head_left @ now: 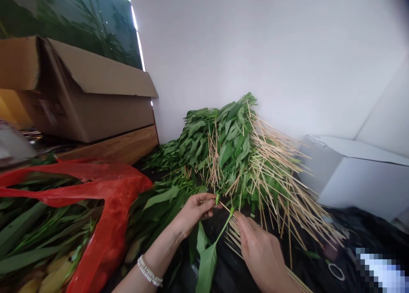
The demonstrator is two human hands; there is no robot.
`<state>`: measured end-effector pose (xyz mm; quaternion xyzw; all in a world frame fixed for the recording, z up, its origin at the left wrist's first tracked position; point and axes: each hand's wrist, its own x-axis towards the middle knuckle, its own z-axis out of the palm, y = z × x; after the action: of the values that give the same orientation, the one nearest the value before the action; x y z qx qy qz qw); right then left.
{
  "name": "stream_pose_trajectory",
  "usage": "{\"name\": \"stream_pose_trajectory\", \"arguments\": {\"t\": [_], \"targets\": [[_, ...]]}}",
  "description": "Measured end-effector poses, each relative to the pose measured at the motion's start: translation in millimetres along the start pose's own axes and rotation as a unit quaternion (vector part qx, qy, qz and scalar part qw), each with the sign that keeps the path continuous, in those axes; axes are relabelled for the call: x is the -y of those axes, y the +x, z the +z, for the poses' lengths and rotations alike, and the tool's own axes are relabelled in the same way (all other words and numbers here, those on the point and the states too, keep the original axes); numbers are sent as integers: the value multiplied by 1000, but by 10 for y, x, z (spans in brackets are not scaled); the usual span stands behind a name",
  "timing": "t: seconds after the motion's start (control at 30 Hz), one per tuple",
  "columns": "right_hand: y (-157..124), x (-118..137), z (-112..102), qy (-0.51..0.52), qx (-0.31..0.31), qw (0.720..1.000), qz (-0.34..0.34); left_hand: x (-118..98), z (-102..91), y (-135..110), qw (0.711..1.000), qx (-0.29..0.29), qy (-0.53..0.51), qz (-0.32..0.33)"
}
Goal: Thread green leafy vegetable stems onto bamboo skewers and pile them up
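My left hand [201,205], with a white beaded bracelet on its wrist, pinches a small green rolled leaf or stem piece [217,199] between thumb and fingers. My right hand [257,244] is closed near a thin bamboo skewer [225,207], whose exposed length runs towards the left fingertips. A leafy green stem [226,227] meets the skewer just in front of the right fingers, and its broad leaf [207,265] hangs down between my forearms. The right fingertips are partly hidden. Beyond both hands lies a heap of skewered green leaves [231,135], bare skewer ends [277,165] fanning out rightward.
At left, a red plastic bag [119,199] lies over long leaves, with a cardboard box [96,109] behind it. A white box [361,178] stands at right against the wall. Black sheeting [354,220] covers the surface. Loose skewers [234,237] lie under my right hand.
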<state>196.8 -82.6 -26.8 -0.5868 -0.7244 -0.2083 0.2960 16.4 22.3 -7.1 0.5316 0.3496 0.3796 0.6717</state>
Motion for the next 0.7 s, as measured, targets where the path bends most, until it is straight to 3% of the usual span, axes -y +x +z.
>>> {"name": "stream_pose_trajectory", "arguments": {"t": [0.7], "targets": [[-18, 19, -19, 10, 12, 1000, 4, -43, 18, -14, 999, -32, 12, -13]]}}
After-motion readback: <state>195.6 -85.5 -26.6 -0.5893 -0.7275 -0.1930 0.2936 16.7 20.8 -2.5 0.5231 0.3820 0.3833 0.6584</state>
